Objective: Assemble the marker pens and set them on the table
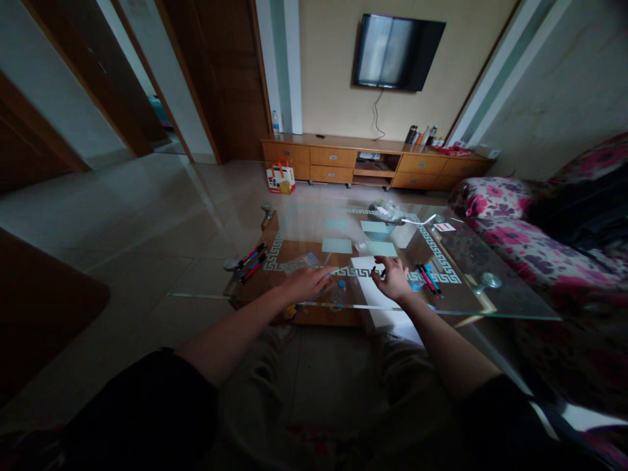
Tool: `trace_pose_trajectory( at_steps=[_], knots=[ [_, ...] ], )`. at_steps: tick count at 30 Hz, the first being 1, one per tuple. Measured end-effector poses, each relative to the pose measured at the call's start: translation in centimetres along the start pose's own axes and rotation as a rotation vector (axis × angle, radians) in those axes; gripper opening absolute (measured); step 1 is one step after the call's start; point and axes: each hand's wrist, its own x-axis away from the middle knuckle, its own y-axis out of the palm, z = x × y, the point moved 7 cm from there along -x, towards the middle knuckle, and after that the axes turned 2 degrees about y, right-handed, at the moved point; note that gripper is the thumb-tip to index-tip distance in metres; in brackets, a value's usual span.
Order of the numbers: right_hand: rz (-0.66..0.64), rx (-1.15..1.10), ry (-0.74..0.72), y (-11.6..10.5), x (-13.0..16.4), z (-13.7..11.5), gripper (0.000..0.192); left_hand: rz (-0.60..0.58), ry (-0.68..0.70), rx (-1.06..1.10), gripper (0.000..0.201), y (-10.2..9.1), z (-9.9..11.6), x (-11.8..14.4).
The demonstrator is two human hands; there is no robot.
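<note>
- left hand [307,282] flat, relaxed, grasping nothing, on glass table [495,302]
- right hand [392,278] fingers pinching small black pen [373,269] above white paper [366,267]
- markers [428,278] just right of right hand

This is the living room of a home. At 12 o'clock a flat television [398,51] hangs on a yellow wall, its cable trailing down to a long wooden cabinet [373,160] with drawers, where bottles stand at the right end. A sofa [534,235] covered in pink flowered fabric runs along 2 to 3 o'clock. In the middle stands a low glass surface [495,297] with a patterned border, a coffee table. The floor [147,229] is pale glossy tile, and dark wooden doors [230,78] stand at 10 to 11 o'clock. A small paper gift bag [280,177] sits by the cabinet.
</note>
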Motion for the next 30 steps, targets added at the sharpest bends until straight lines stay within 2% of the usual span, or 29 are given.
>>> trace_pose_trajectory(
  at_steps=[3,7,12,16,20,30],
  knots=[
    [0.09,-0.018,0.002,-1.3,0.1,-1.2,0.055,0.008,-0.016,-0.053,0.04,-0.1,0.0,0.0],
    [0.161,-0.096,-0.126,-2.6,0.5,-4.3,0.052,0.02,-0.05,-0.113,0.042,-0.2,-0.1,0.0],
    [0.021,-0.251,-0.341,-1.7,1.5,-8.8,0.049,0.026,-0.041,-0.135,0.041,-0.4,0.1,-0.2],
    [-0.088,-0.31,-0.423,-0.4,2.5,-11.3,0.05,0.032,-0.04,-0.128,0.041,-0.3,0.0,-0.3],
    [-0.129,-0.356,-0.436,0.2,2.8,-12.0,0.058,0.03,-0.04,-0.127,0.042,-0.2,-0.1,-0.3],
    [-0.139,-0.358,-0.418,1.1,2.4,-11.1,0.068,0.016,-0.027,-0.134,0.041,0.0,0.1,-0.2]
  ],
)
